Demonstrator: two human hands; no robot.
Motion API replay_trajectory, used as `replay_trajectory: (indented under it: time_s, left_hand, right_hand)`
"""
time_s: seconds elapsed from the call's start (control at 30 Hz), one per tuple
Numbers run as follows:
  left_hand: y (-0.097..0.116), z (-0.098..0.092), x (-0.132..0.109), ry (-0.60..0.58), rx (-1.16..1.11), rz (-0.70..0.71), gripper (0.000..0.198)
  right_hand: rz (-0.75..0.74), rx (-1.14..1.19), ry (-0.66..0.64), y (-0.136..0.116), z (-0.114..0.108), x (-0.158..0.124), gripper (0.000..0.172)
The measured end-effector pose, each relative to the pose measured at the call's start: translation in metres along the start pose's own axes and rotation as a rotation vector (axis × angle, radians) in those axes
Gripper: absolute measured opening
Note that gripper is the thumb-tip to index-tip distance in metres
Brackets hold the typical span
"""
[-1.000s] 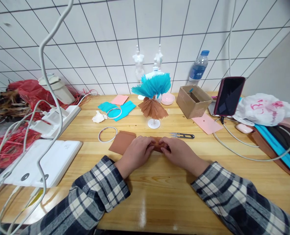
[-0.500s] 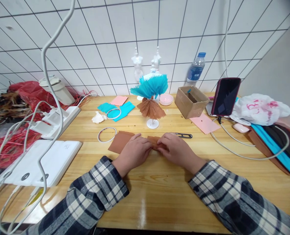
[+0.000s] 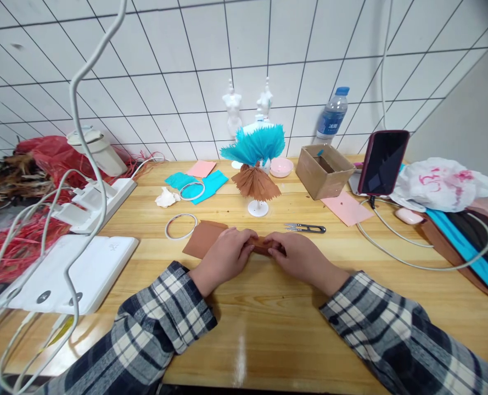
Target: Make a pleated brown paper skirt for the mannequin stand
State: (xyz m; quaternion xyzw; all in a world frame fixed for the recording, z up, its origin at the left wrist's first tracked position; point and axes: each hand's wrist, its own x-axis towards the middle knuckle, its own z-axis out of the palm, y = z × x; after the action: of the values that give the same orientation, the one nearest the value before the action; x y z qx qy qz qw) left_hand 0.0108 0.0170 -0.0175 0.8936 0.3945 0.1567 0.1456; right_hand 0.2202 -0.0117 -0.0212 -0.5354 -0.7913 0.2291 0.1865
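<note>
Between my hands is a narrow folded piece of brown crepe paper [image 3: 262,245]. The fingers of my left hand [image 3: 227,255] pinch its left end, and those of my right hand [image 3: 297,255] pinch its right end. A flat brown paper sheet [image 3: 202,238] lies partly under my left hand. Just beyond my right hand rest thread snips [image 3: 307,228]. Behind the hands stands a small white mannequin stand [image 3: 258,208] dressed in a pleated blue paper top [image 3: 254,142] and a brown pleated paper skirt [image 3: 256,184].
Two silver rings [image 3: 180,226] lie at the left near blue paper [image 3: 211,186]. A cardboard box [image 3: 325,173], a pink bowl [image 3: 281,167] and a propped phone [image 3: 383,162] stand at the back. White cables [image 3: 73,263] loop over a power strip [image 3: 99,206] and a white flat device [image 3: 99,269].
The brown paper between my hands now shows as a narrower fold. My right hand has shifted slightly down, uncovering the blades of the thread snips.
</note>
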Motion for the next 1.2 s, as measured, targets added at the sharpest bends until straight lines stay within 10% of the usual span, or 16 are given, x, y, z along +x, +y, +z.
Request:
replay_trajectory:
  time_s: [0.47, 0.77, 1.2]
  left_hand:
    - [0.009, -0.004, 0.005, -0.065, 0.141, 0.124, 0.019]
    - [0.008, -0.008, 0.004, -0.125, 0.231, 0.129, 0.021]
    - [0.004, -0.003, 0.004, -0.097, 0.132, 0.032, 0.025]
  right_hand:
    - [0.041, -0.075, 0.003, -0.001, 0.001, 0.002, 0.008]
    - [-0.178, -0.277, 0.023, -0.008, -0.002, -0.003, 0.016]
    - [0.071, -0.027, -0.005, 0.002, 0.003, 0.001, 0.015]
